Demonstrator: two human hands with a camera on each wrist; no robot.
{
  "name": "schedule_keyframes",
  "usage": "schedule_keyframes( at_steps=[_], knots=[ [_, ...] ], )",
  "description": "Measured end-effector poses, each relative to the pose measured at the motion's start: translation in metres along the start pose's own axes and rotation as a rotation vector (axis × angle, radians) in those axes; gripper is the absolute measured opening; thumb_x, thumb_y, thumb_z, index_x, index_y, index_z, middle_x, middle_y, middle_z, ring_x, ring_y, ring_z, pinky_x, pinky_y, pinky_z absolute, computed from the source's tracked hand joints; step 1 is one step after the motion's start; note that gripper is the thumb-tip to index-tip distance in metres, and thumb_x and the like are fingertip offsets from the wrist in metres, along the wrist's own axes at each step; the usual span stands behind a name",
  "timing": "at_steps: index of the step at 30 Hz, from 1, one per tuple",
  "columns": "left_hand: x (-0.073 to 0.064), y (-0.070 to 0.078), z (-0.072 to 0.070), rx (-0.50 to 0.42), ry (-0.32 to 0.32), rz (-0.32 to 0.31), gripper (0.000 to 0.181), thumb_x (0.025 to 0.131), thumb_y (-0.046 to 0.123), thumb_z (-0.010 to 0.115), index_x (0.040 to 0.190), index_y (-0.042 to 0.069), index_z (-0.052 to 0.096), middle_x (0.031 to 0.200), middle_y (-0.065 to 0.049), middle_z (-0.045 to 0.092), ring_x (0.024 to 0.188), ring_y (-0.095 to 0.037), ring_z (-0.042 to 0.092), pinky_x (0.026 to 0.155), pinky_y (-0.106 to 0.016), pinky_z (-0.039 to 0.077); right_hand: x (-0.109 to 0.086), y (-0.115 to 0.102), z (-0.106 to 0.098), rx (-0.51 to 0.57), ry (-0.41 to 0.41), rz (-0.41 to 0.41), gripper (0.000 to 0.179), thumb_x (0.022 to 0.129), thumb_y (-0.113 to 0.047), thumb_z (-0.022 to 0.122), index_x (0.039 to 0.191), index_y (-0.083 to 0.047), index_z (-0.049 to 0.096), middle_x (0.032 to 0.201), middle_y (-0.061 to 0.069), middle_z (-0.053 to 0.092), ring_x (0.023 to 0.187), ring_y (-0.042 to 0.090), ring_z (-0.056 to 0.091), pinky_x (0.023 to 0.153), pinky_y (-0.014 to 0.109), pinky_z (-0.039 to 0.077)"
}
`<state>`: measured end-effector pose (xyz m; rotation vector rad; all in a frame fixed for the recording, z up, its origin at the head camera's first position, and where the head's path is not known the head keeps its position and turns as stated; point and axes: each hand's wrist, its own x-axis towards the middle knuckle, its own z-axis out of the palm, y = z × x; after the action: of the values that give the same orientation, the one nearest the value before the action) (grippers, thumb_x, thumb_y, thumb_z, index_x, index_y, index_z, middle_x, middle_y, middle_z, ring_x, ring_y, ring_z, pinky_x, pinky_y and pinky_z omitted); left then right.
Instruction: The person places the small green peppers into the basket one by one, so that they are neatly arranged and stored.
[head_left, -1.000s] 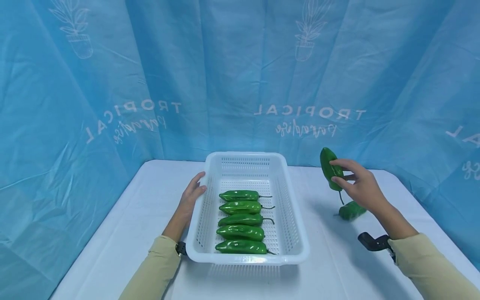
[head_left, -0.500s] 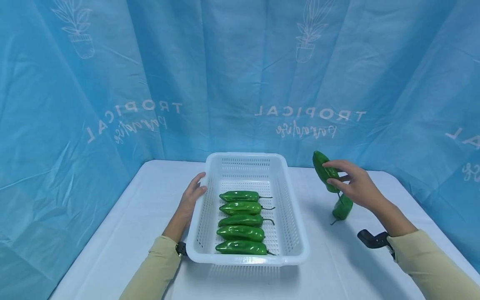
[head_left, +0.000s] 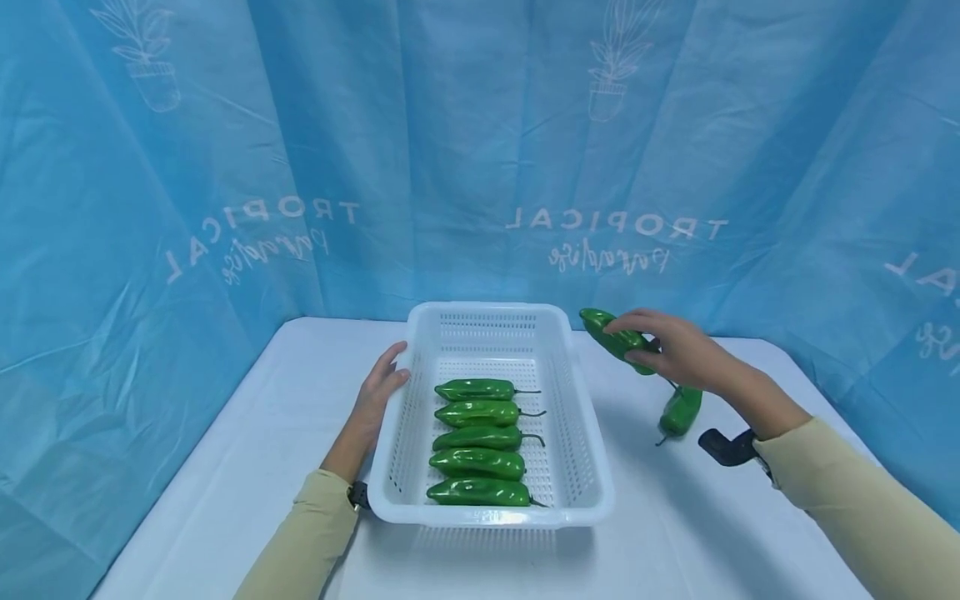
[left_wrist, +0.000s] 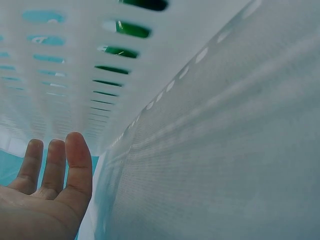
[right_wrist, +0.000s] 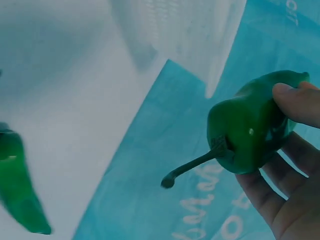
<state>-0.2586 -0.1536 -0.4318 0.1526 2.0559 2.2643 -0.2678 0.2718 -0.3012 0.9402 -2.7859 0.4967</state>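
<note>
A glossy green chili pepper (head_left: 606, 335) is held above the table's right side by my right hand (head_left: 678, 352), between thumb and fingers. In the right wrist view, its curved stem (right_wrist: 192, 167) points away from the hand. A second green chili pepper (head_left: 681, 412) lies on the table below that hand. My left hand (head_left: 377, 396) rests against the left side of a white plastic basket (head_left: 491, 516), its fingers extended at the rim. Seen from the left wrist, the fingers (left_wrist: 79, 160) reach up by the slotted wall. Several green chili peppers (head_left: 480, 462) lie side by side in the basket.
A white cloth covers the table (head_left: 300, 375). Blue printed curtains (head_left: 480, 150) hang along the back and both sides. A black wrist mount (head_left: 726, 448) sticks out from the right sleeve.
My right hand has carried its pepper left toward the basket, and the pepper has tilted closer to level. The loose pepper on the table has turned and settled. The left hand stays at the basket.
</note>
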Motion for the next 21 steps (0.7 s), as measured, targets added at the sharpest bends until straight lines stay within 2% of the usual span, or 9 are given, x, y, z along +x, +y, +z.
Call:
schedule_keyframes(
  at_steps=[10, 17, 21],
  knots=[
    [0.001, 0.000, -0.001, 0.002, 0.000, 0.003, 0.058, 0.102, 0.030, 0.048, 0.155, 0.034, 0.025, 0.154, -0.007, 0.036, 0.129, -0.037, 0.051, 0.094, -0.046, 0.058, 0.042, -0.040, -0.002, -0.044, -0.132, -0.079, 0.042, 0.091, -0.002, 0.067, 0.128, -0.020, 0.065, 0.130, 0.007, 0.063, 0.120, 0.032, 0.061, 0.088, 0.049, 0.056],
    [0.000, -0.001, -0.001, -0.016, -0.004, 0.003, 0.057, 0.101, 0.031, 0.048, 0.154, 0.033, 0.026, 0.155, -0.008, 0.035, 0.128, -0.035, 0.052, 0.094, -0.046, 0.058, 0.059, -0.060, 0.006, -0.047, -0.159, -0.168, 0.041, 0.090, -0.004, 0.068, 0.127, -0.022, 0.067, 0.129, 0.004, 0.064, 0.110, 0.024, 0.064, 0.078, 0.037, 0.054],
    [0.001, -0.002, -0.001, -0.027, -0.002, 0.006, 0.057, 0.101, 0.030, 0.049, 0.154, 0.033, 0.027, 0.154, -0.007, 0.036, 0.128, -0.034, 0.052, 0.093, -0.046, 0.058, 0.066, -0.069, 0.010, -0.056, -0.173, -0.206, 0.041, 0.090, -0.003, 0.067, 0.126, -0.022, 0.067, 0.130, 0.005, 0.063, 0.104, 0.022, 0.064, 0.075, 0.035, 0.051]
  ],
)
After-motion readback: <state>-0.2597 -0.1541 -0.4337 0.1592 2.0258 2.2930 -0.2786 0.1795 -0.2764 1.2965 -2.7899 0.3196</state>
